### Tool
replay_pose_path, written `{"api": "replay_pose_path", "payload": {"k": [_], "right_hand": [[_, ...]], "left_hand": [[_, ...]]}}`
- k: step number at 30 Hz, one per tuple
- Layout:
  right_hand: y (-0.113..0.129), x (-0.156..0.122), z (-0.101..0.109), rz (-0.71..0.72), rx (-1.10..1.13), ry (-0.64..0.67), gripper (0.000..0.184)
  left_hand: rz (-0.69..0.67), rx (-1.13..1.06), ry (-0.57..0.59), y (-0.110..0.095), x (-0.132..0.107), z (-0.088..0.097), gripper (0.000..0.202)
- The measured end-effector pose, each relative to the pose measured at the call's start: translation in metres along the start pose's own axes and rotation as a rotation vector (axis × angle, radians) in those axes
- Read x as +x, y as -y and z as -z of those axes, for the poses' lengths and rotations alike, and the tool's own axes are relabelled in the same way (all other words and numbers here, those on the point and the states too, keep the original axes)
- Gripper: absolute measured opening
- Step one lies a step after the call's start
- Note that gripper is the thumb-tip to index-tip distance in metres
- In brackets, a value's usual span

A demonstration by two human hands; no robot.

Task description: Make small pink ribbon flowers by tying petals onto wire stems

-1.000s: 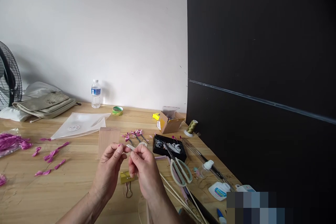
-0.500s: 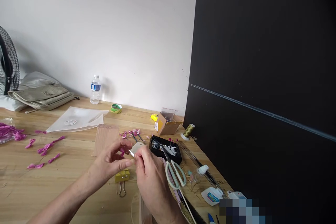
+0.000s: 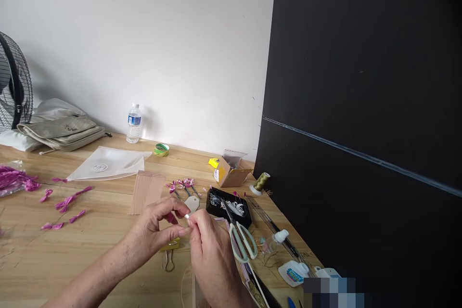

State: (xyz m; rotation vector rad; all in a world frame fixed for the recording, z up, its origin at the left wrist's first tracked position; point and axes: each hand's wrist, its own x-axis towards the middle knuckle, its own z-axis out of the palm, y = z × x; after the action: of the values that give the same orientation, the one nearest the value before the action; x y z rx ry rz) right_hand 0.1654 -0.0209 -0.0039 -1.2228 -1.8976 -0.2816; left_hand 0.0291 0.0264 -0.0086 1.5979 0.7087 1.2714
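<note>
Both hands meet above the table's middle, fingertips nearly touching. My left hand (image 3: 159, 226) is curled, its thumb and forefinger bent toward the right hand, and a bit of magenta thread (image 3: 170, 218) shows between its fingers. In a closed pinch, my right hand (image 3: 211, 245) grips a small shiny, pale piece (image 3: 186, 216); most of it is hidden by the fingers. Just behind the hands lies a cream tag (image 3: 192, 203) with a hole. Small pink flower sprigs (image 3: 184, 184) rest beyond it. A yellow binder clip (image 3: 171, 246) sits under the left hand.
White-handled scissors (image 3: 242, 243) lean on a black tray (image 3: 227, 204) of small parts, right of my hands. Glue bottles (image 3: 293, 272), a thread spool (image 3: 260, 183) and a cardboard box (image 3: 234, 173) stand along the black panel (image 3: 342, 106). Magenta thread bundles (image 3: 65, 203) lie left.
Both hands have dropped slightly and come closer together. The cream tag is now more exposed, and less of the shiny piece shows. The view has shifted a little.
</note>
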Motion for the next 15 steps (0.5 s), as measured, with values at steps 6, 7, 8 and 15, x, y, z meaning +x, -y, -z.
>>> {"api": "replay_pose_path", "payload": {"k": [6, 7, 8, 15], "right_hand": [[0.004, 0.000, 0.004, -0.078, 0.107, 0.002, 0.022], [0.004, -0.001, 0.005, -0.093, 0.116, 0.005, 0.022], [0.005, -0.001, 0.006, -0.104, 0.120, 0.008, 0.022], [0.005, -0.002, 0.008, -0.100, 0.090, -0.023, 0.021]], "left_hand": [[0.063, -0.137, -0.034, -0.003, -0.001, -0.004, 0.007], [0.067, -0.145, -0.032, -0.004, -0.001, -0.003, 0.008], [0.065, -0.144, -0.032, -0.005, 0.000, -0.002, 0.009], [0.050, -0.091, -0.037, -0.015, 0.003, -0.001, 0.008]]}}
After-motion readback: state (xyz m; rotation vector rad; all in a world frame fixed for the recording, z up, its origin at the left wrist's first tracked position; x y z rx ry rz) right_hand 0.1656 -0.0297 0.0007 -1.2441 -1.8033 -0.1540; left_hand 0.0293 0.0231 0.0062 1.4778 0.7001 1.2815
